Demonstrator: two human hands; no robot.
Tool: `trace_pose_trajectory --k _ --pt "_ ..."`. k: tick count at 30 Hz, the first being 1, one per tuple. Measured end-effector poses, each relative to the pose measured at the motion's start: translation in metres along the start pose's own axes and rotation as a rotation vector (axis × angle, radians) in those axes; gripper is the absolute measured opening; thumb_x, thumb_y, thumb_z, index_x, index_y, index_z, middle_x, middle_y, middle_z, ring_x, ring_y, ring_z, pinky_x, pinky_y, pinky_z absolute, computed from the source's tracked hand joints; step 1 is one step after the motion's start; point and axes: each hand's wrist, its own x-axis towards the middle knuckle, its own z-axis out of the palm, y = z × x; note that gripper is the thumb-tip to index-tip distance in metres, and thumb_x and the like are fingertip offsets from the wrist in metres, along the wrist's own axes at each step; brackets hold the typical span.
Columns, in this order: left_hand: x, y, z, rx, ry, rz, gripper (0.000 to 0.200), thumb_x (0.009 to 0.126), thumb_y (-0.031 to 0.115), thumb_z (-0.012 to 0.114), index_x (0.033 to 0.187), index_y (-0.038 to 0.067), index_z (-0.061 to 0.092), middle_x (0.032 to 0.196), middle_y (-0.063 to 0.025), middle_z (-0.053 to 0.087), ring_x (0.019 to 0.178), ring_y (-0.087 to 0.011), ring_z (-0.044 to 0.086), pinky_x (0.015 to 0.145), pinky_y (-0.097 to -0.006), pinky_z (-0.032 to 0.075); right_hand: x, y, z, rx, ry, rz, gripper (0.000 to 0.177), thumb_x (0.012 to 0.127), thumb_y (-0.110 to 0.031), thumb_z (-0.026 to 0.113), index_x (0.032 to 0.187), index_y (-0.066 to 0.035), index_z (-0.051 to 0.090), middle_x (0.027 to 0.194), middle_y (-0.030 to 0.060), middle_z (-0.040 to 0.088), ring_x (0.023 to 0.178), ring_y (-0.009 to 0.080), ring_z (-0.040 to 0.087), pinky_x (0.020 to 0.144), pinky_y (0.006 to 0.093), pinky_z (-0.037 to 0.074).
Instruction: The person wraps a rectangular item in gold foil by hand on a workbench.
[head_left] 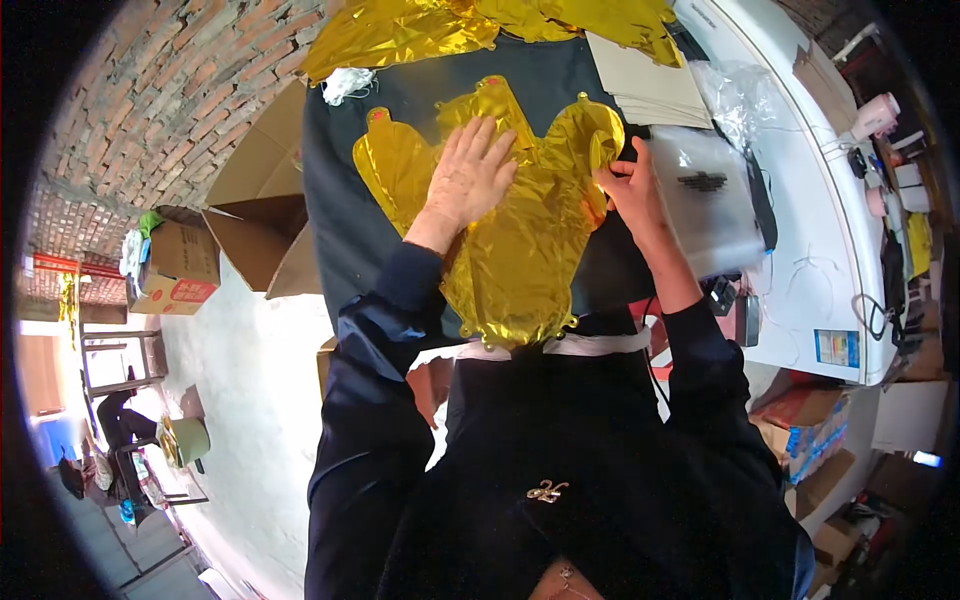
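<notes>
Gold foil piece (525,235), lobed, spread on the black worktop (345,230), beneath left hand (470,175) and reaching bodyward past it. Left hand: open, palm down, hiding part of the foil. Right hand (630,185): fingers bent at the foil's right lobe; pinch or mere touch, cannot tell. Just right of right hand, clear plastic bags (700,215); beyond, paper sheets (650,85) and crumpled plastic (735,100). Beyond both hands, more gold foil (420,35); far left, white wad (347,85). Left of left hand, well apart, open cardboard box (265,240).
</notes>
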Motion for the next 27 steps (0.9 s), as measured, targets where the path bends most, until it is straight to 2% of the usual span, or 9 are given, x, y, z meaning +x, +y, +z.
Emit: trace_pose_trajectory --k 5,8,14,17,20,21,22,24,27 --pt "0.0 0.0 -0.001 -0.003 -0.008 0.001 0.05 0.106 0.038 0.047 0.149 0.013 0.05 0.156 -0.0201 0.044 0.148 -0.0374 0.036 0.124 -0.0502 0.025 0.023 0.026 0.007 -0.139 0.039 0.015 0.08 0.086 -0.026 0.083 0.148 0.003 0.041 0.092 0.0072 0.065 0.067 0.0133 0.061 0.052 0.0286 0.048" --pt "0.001 0.001 -0.001 -0.019 -0.007 0.001 0.051 0.106 0.038 0.047 0.149 0.012 0.05 0.156 -0.0205 0.043 0.148 -0.0379 0.036 0.124 -0.0502 0.025 0.031 0.005 -0.005 -0.258 -0.111 0.054 0.063 0.086 -0.027 0.081 0.136 0.002 0.056 0.083 0.0043 0.066 0.061 0.0133 0.059 0.05 0.0303 0.046" --pt "0.001 0.001 -0.002 -0.024 0.009 -0.012 0.051 0.105 0.038 0.048 0.149 0.013 0.05 0.156 -0.0198 0.044 0.148 -0.0373 0.036 0.124 -0.0497 0.024 0.047 0.012 0.004 -0.089 -0.122 -0.106 0.024 0.091 -0.023 0.075 0.095 -0.001 0.068 0.085 0.0046 0.069 0.072 0.0098 0.061 0.064 0.0297 0.049" --pt "-0.001 0.002 -0.001 -0.02 0.023 -0.017 0.05 0.105 0.038 0.049 0.148 0.013 0.052 0.156 -0.0196 0.045 0.148 -0.037 0.037 0.124 -0.0499 0.025 0.036 0.009 0.007 0.023 -0.034 -0.173 0.025 0.093 -0.025 0.075 0.1 -0.002 0.065 0.089 0.0038 0.068 0.078 0.0092 0.062 0.07 0.0282 0.049" --pt "-0.002 0.002 -0.001 -0.031 0.027 -0.013 0.05 0.104 0.038 0.05 0.148 0.013 0.052 0.155 -0.0196 0.045 0.148 -0.037 0.037 0.124 -0.0501 0.026 0.021 -0.006 0.006 0.161 -0.107 -0.084 0.041 0.094 -0.029 0.076 0.12 -0.001 0.059 0.094 0.0038 0.067 0.081 0.0101 0.064 0.069 0.0283 0.05" --pt "-0.002 0.002 -0.001 -0.033 0.031 -0.013 0.05 0.104 0.038 0.05 0.148 0.013 0.052 0.155 -0.0196 0.045 0.148 -0.0371 0.037 0.124 -0.0501 0.026 -0.003 -0.045 -0.005 0.33 -0.275 0.142 0.057 0.095 -0.033 0.076 0.133 -0.001 0.05 0.101 0.0046 0.067 0.088 0.0102 0.064 0.073 0.0276 0.051" --pt "-0.002 0.002 -0.001 -0.034 0.035 -0.012 0.05 0.104 0.038 0.051 0.148 0.013 0.052 0.155 -0.0195 0.045 0.148 -0.0371 0.037 0.124 -0.0501 0.026 -0.007 -0.037 -0.005 0.338 -0.305 0.142 0.056 0.094 -0.033 0.076 0.133 -0.002 0.049 0.101 0.005 0.067 0.092 0.0105 0.063 0.074 0.0287 0.051" --pt "-0.001 0.002 -0.001 -0.034 0.039 -0.016 0.05 0.104 0.038 0.051 0.148 0.013 0.052 0.155 -0.0195 0.045 0.148 -0.0371 0.037 0.124 -0.0501 0.026 -0.006 0.001 0.004 0.101 -0.231 -0.18 0.068 0.091 -0.042 0.078 0.129 0.004 0.046 0.103 0.0168 0.07 0.079 0.0249 0.069 0.068 0.0383 0.056" --pt "-0.002 0.002 0.0 -0.033 0.027 -0.022 0.05 0.104 0.038 0.051 0.148 0.013 0.052 0.155 -0.0194 0.045 0.148 -0.0369 0.037 0.124 -0.0502 0.026 -0.022 0.003 -0.001 -0.185 -0.175 -0.427 0.053 0.09 -0.037 0.077 0.119 0.002 0.054 0.096 0.0187 0.07 0.078 0.0295 0.07 0.067 0.0395 0.054"
